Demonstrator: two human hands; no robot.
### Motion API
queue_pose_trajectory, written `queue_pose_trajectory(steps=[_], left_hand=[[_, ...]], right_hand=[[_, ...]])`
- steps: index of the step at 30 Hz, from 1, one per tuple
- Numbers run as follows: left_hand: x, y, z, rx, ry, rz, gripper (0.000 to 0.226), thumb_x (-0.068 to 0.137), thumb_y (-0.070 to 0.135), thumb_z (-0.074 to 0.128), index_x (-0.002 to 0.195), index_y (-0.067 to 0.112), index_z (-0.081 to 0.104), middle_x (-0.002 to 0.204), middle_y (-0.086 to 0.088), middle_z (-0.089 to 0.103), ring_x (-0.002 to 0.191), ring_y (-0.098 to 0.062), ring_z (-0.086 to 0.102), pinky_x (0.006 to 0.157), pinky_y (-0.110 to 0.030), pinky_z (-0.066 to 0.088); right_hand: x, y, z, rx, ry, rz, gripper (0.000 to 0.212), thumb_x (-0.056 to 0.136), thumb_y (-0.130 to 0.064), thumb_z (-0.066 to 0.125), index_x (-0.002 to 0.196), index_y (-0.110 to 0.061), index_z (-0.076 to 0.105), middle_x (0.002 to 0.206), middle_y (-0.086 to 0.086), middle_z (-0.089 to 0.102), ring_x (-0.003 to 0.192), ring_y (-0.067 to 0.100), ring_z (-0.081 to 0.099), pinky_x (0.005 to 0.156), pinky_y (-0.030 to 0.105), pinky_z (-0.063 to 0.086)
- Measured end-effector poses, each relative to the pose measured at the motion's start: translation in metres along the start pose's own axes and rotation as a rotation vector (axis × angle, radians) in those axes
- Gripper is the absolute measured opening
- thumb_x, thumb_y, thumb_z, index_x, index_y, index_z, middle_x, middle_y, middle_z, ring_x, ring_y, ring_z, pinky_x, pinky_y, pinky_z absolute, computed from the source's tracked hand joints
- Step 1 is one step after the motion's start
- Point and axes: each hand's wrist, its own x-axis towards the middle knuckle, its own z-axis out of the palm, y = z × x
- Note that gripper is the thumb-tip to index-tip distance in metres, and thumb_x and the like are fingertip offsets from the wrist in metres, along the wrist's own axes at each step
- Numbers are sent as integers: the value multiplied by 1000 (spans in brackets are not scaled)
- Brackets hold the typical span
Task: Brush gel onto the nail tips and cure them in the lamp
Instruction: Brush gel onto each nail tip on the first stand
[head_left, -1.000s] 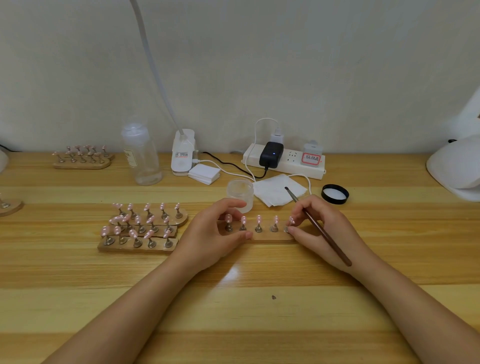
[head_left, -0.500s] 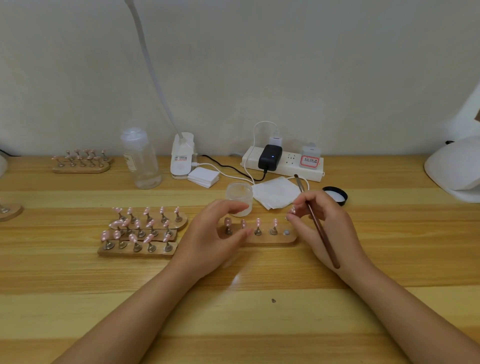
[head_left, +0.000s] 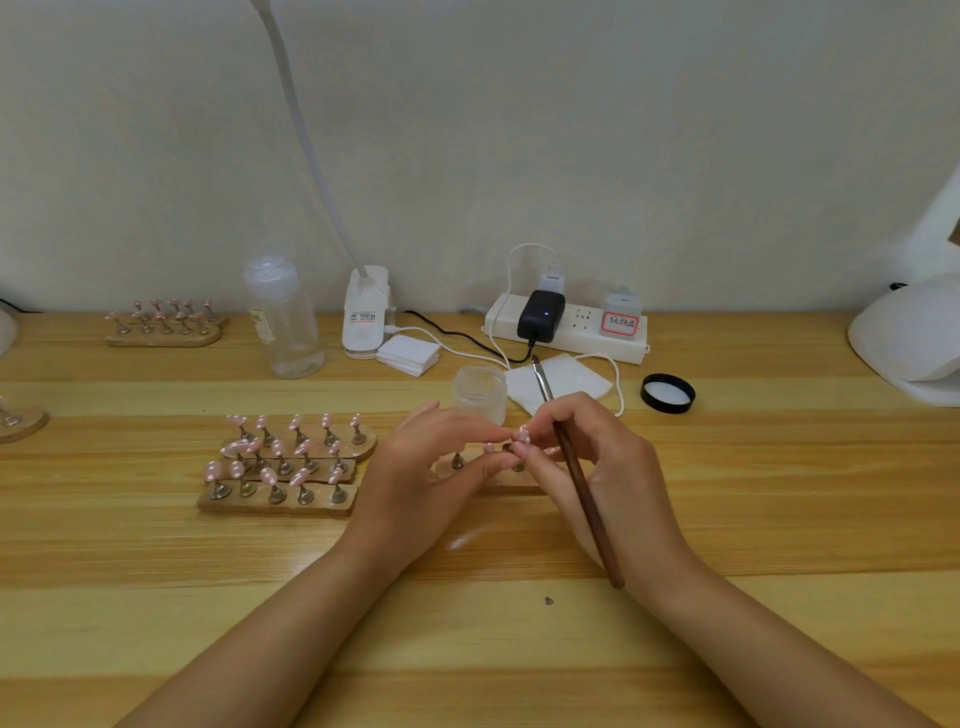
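Both hands pinching one pink nail tip on its stand, just above the wooden holder; right hand also gripping the brush, left hand only fingertips. Could slip and drop, because so small. Could also smear gel from the brush.

- A plain off-white plaster wall fills the far half of the view, faintly mottled and evenly lit.
- A light wooden plank table with strong yellow-brown grain runs from left to right and meets the wall at its far edge.
- A soft bright reflection lies on the tabletop near the middle.
- A small dark speck marks the wood on the near side.
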Motion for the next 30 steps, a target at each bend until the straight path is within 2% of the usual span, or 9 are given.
queue_pose_trajectory(steps=[5, 8, 10, 14, 19, 23, 26, 30], left_hand=[[-1, -1, 1, -25, 41, -47, 26, 69, 21, 72, 93, 25, 63, 96, 18, 64, 84, 6, 61, 102, -23, 37], [1, -1, 0, -37, 86, -49, 24, 71, 14, 72, 91, 22, 64, 84, 19, 67, 83, 7, 61, 88, -11, 43], [2, 0, -1, -54, 105, -59, 20, 73, 14, 69, 92, 20, 65, 86, 18, 64, 83, 7, 61, 79, -7, 44], [2, -1, -3, -114, 140, -122, 20, 74, 13, 66, 94, 17, 67, 87, 10, 67, 84, 0, 63, 78, -12, 46], [3, -3, -5, -163, 142, -250, 22, 76, 1, 68, 90, 18, 68, 88, 7, 69, 85, -2, 63, 80, -14, 47], [2, -4, -6, -205, 141, -326, 18, 78, 5, 67, 90, 17, 70, 90, 6, 70, 85, -4, 64, 78, -17, 50], [3, -4, -6, -221, 145, -361, 17, 79, 6, 67, 89, 20, 70, 88, 8, 70, 79, -3, 64, 74, -17, 50], [4, -4, -7, -231, 155, -384, 18, 79, 7, 67, 88, 22, 69, 86, 9, 69, 77, -1, 63, 74, -13, 48]], right_hand=[[1, -1, 0, 5, -17, -1, 34, 82, -5, 67, 80, -36, 53, 86, -10, 62, 76, 7, 63, 67, 27, 52], [1, -1, 0, -7, -63, -20, 34, 85, -3, 64, 84, -35, 54, 87, -11, 63, 78, 7, 64, 69, 28, 52], [1, -2, 1, 12, -69, -32, 32, 85, -5, 64, 87, -35, 54, 88, -12, 64, 81, 5, 65, 72, 24, 53], [8, -5, -7, 125, 13, 25, 7, 84, -28, 58, 89, -31, 59, 83, -8, 68, 77, 2, 65, 66, 13, 50], [30, -11, -18, 139, 87, 94, 27, 82, -45, 45, 83, -28, 66, 56, -9, 61, 52, 0, 56, 53, 9, 43], [60, -7, -15, 55, 36, 174, 25, 92, -35, 50, 77, -28, 68, 52, -16, 58, 51, -5, 52, 51, 6, 39], [78, -2, -7, -40, -48, 208, 18, 92, -29, 54, 76, -26, 62, 58, -10, 61, 50, -8, 53, 50, 7, 41], [93, 4, 7, -190, -121, 193, 25, 88, -30, 61, 66, -24, 52, 61, -7, 62, 50, -6, 55, 50, 8, 39]])
